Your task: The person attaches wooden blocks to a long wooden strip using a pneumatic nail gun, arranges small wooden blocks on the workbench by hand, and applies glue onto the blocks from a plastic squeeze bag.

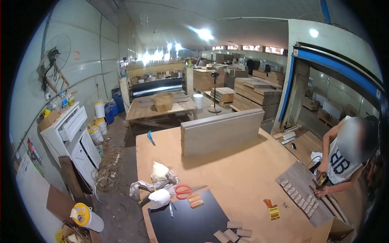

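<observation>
Neither of my hands is in view. On the table in front of me stands a long upright stack of wood-grain boards. Nearer lies a black sheet, with red-handled scissors at its upper edge and a small orange-brown pack on it. Several small wood-coloured pieces lie at its lower right corner. White bundles and crumpled clear plastic sit at the left edge. A yellow label or packet lies to the right.
On the right, a co-worker works with both hands at a grey board bearing S-shaped pieces. Behind the table are a roller machine, a cardboard box and stacked panels. A white cabinet and yellow-lidded bucket stand left.
</observation>
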A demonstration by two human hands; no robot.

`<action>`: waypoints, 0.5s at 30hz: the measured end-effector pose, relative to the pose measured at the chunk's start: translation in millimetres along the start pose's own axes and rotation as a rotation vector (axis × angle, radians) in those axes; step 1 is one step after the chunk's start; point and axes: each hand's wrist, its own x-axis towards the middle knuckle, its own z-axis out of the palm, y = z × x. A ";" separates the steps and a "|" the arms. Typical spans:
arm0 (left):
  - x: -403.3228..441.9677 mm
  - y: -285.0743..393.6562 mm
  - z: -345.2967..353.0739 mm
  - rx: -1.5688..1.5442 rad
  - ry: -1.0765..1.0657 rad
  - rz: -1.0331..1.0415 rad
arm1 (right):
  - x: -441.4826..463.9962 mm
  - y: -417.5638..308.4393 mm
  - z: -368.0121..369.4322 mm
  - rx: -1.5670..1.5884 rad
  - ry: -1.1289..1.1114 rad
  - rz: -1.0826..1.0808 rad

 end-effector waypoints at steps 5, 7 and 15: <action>1.6 2.6 -5.2 0.000 -0.013 -0.025 | -4.7 9.3 -1.5 0.004 0.003 0.010; -1.2 -2.7 4.2 -0.017 -0.009 -0.034 | -10.2 12.5 -1.6 0.000 0.003 0.012; 0.3 -6.5 4.5 -0.036 0.001 -0.034 | -6.6 36.2 2.4 -0.010 -0.006 0.032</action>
